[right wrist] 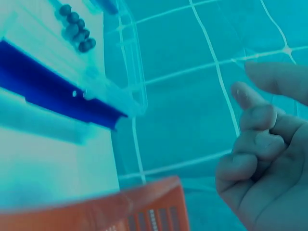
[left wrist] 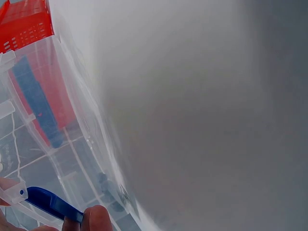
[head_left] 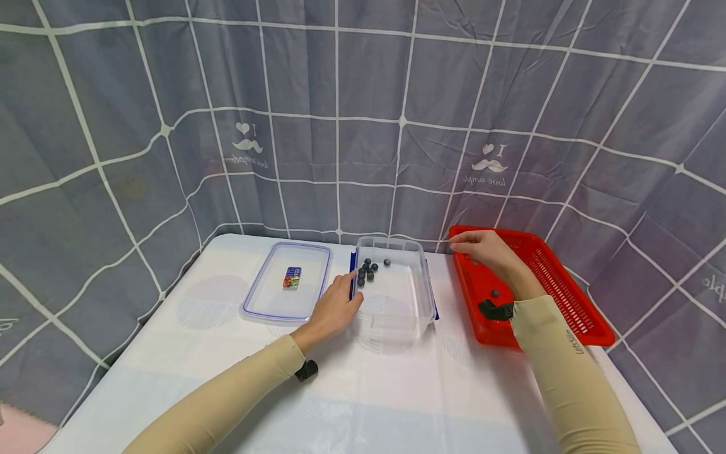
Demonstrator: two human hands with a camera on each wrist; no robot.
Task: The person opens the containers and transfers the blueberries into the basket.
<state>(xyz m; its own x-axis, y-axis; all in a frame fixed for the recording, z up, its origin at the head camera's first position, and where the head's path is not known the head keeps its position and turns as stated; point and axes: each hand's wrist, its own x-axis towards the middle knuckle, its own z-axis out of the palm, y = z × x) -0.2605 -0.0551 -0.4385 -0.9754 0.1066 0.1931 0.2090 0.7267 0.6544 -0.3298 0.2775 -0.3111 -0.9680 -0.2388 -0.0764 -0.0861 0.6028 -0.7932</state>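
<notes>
A clear plastic food container (head_left: 397,315) with blue side clasps stands on the table, several blueberries (head_left: 370,276) gathered toward its left wall and one apart at the back. My left hand (head_left: 334,306) grips that left side; in the left wrist view its fingertips (left wrist: 98,219) are at the blue clasp (left wrist: 53,202). My right hand (head_left: 482,249) is raised over the left part of a red basket (head_left: 467,315). Thumb and index finger stand apart with nothing between them, and the other fingers (right wrist: 236,166) are curled. Another blueberry (head_left: 495,293) lies in the basket, just above the wrist strap in view.
Left of the container lies its clear lid (head_left: 272,302) with a purple-blue seal and a small colourful label (head_left: 292,278). A grey checked curtain (head_left: 368,157) hangs behind the white-covered table (head_left: 340,403). The basket sits near the table's right edge.
</notes>
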